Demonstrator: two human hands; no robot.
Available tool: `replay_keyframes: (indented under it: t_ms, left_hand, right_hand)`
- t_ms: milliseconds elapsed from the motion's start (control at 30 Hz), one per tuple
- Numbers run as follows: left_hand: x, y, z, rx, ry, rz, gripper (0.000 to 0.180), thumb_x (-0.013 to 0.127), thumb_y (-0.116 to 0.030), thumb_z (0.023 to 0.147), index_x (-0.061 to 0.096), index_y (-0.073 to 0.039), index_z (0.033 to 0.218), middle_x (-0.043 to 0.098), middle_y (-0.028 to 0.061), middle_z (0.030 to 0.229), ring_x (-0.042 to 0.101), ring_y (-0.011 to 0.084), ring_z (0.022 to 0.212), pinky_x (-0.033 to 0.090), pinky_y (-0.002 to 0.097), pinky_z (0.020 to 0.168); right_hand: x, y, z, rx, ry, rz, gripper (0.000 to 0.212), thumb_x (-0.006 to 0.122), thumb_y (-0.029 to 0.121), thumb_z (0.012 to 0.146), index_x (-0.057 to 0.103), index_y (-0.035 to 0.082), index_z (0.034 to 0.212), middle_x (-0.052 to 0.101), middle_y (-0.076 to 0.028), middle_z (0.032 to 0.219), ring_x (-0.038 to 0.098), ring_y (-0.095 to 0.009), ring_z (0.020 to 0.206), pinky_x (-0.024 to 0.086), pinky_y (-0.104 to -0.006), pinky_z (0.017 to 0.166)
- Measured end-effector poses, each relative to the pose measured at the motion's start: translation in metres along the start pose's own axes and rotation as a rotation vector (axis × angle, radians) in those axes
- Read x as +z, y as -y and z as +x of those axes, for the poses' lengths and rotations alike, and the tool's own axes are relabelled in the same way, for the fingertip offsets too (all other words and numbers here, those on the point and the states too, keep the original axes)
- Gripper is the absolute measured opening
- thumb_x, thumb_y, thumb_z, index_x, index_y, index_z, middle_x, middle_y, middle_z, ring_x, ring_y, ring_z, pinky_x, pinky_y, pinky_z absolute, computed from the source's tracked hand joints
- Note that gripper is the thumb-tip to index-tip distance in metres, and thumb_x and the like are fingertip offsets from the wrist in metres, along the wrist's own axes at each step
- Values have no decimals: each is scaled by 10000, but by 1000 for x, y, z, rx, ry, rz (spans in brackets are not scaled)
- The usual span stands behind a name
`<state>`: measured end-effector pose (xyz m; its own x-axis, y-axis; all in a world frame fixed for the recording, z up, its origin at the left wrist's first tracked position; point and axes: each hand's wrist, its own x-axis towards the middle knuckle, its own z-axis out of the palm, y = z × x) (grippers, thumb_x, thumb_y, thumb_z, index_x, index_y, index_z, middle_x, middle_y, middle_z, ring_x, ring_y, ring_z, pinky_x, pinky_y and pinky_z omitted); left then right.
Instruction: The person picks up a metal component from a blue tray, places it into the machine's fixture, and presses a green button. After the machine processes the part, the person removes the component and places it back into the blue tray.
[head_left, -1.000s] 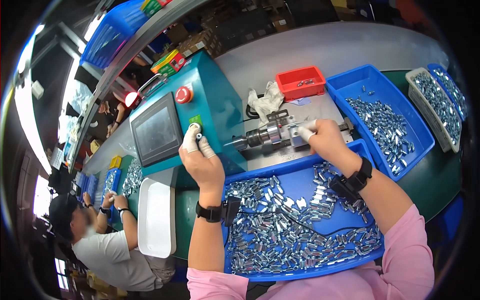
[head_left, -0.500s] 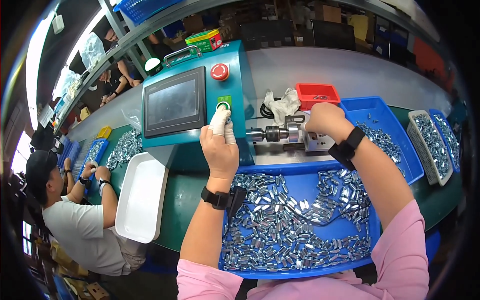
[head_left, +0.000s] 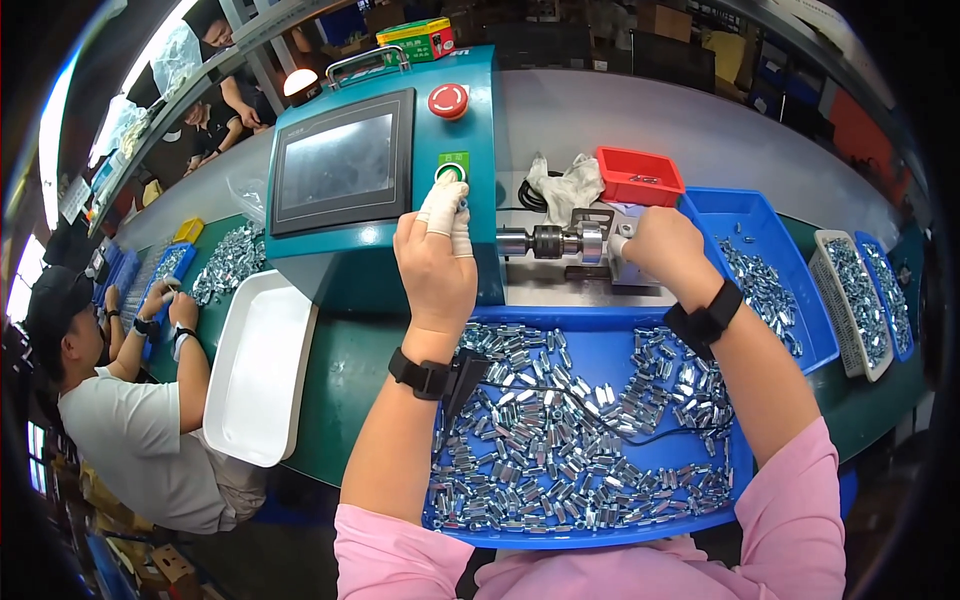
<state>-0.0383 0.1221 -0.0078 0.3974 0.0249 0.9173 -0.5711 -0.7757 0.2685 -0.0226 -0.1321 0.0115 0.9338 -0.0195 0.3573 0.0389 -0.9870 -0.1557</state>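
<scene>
My left hand [head_left: 437, 265], with white covers on some fingers, presses a fingertip on the green button [head_left: 452, 174] of the teal machine [head_left: 350, 277]. A small metal fitting [head_left: 462, 204] shows between its closed fingers, mostly hidden. My right hand [head_left: 672, 252] is curled at the metal fixture block [head_left: 624, 262], beside the chuck [head_left: 560, 242]; what its fingertips hold there is hidden. Below both hands, a blue tray [head_left: 595, 375] contains many loose shiny hexagonal metal fittings [head_left: 540, 440].
A red bin [head_left: 640, 187] and white gloves [head_left: 567, 186] lie behind the chuck. Another blue tray [head_left: 815, 300] and a white basket [head_left: 870, 355] of fittings stand to the right. On the left are a white tray [head_left: 225, 400] and a co-worker [head_left: 130, 420].
The machine's top lamp has turned from green to glowing orange. My view has shifted slightly. My left finger stays on the button and my right hand stays at the fixture.
</scene>
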Motion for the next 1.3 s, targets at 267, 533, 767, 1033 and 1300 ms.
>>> replay_keyframes:
  t_ms: [267, 533, 767, 1033, 1300]
  left_hand:
    - [0, -1, -2, 20, 7, 7, 287, 579, 4, 840, 623, -53, 1118, 647, 99, 1076, 555, 274, 887, 444, 360, 836]
    - [1, 2, 0, 87, 12, 56, 276, 569, -5, 861, 610, -41, 1132, 633, 113, 1135, 558, 274, 889, 447, 361, 836]
    - [-3, -12, 8, -17, 38, 101, 267, 551, -20, 886, 592, -24, 1149, 642, 127, 1046, 559, 286, 873, 455, 349, 817]
    - [-3, -32, 6, -207, 60, -111, 252, 507, -10, 917, 572, -6, 1160, 573, 134, 1162, 562, 218, 961, 438, 305, 876]
    - [12, -82, -38, -168, 312, -369, 259, 498, -17, 935, 541, -1, 1190, 501, 104, 1234, 510, 170, 1097, 421, 288, 920]
  right_hand:
    - [-4, -2, 3, 94, 270, 117, 378, 695, 359, 694, 664, -18, 685, 635, -182, 649, 640, -336, 612, 519, -404, 579]
    - [10, -1, -20, 17, -68, 67, 459, 677, 415, 759, 650, -31, 654, 621, -207, 632, 617, -360, 581, 508, -417, 576]
    - [-10, -32, -20, 112, -68, 267, 483, 625, 418, 842, 658, -48, 719, 630, -185, 641, 626, -311, 541, 500, -382, 527]
    - [18, -32, -51, 250, 141, 1126, 381, 580, 306, 889, 660, -57, 806, 632, -136, 603, 632, -204, 478, 491, -325, 487]
    - [23, -30, -60, 265, 187, 1265, 324, 596, 275, 879, 682, -37, 878, 629, -112, 592, 632, -173, 493, 476, -303, 479]
